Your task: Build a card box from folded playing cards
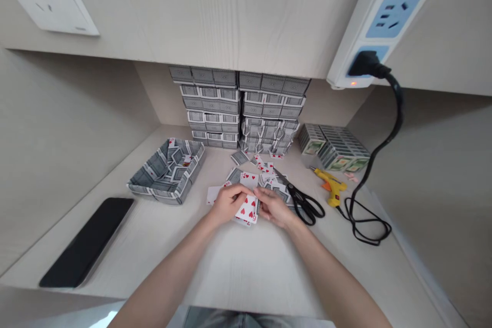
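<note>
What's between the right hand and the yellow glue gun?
Mainly the scissors: the head view shows them between the right hand and the glue gun.

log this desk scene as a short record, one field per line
left hand: holding red-heart cards
right hand: holding the same cards, opposite edge
scissors: black-handled, right of the hands
glue gun: yellow, farther right
card-covered tray: left, loose cards inside
card-covered stacks: two columns at the back
black slab: front left
power strip: upper right, plug in, light lit
</note>
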`<action>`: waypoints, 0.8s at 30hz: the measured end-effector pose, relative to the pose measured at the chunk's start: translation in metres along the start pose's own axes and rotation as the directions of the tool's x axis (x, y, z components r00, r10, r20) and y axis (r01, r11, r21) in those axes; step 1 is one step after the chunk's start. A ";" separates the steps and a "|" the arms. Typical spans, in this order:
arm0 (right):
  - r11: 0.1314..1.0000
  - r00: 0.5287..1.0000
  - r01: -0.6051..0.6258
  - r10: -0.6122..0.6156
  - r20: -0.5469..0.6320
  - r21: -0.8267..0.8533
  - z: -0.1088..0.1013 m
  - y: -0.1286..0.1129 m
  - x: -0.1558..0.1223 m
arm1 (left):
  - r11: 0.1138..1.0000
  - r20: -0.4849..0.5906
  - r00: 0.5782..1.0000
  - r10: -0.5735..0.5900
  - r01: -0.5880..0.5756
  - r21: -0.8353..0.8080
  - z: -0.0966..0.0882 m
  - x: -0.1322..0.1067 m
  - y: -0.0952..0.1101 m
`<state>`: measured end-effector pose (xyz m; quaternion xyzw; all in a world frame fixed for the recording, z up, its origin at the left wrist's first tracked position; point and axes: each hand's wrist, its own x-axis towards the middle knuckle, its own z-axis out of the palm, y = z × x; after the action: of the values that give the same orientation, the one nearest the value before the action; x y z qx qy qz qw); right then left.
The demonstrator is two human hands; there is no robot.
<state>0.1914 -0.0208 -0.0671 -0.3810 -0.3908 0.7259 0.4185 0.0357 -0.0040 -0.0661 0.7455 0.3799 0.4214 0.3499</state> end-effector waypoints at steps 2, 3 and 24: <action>0.999 1.000 0.010 -0.010 -0.002 -0.040 0.000 0.001 0.000 | 1.000 0.008 1.000 0.025 -0.025 0.017 -0.001 0.000 0.001; 0.998 1.000 0.016 -0.017 -0.009 -0.058 0.000 0.002 0.000 | 0.999 0.012 0.999 0.035 -0.035 0.024 -0.003 0.000 0.002; 0.974 0.992 0.113 -0.101 0.069 -0.196 0.010 0.010 0.001 | 0.887 -0.165 0.901 -0.401 0.337 -0.316 0.011 0.002 0.005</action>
<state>0.1787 -0.0258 -0.0725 -0.3779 -0.4939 0.6702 0.4051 0.0476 -0.0071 -0.0657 0.5493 0.4892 0.4777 0.4804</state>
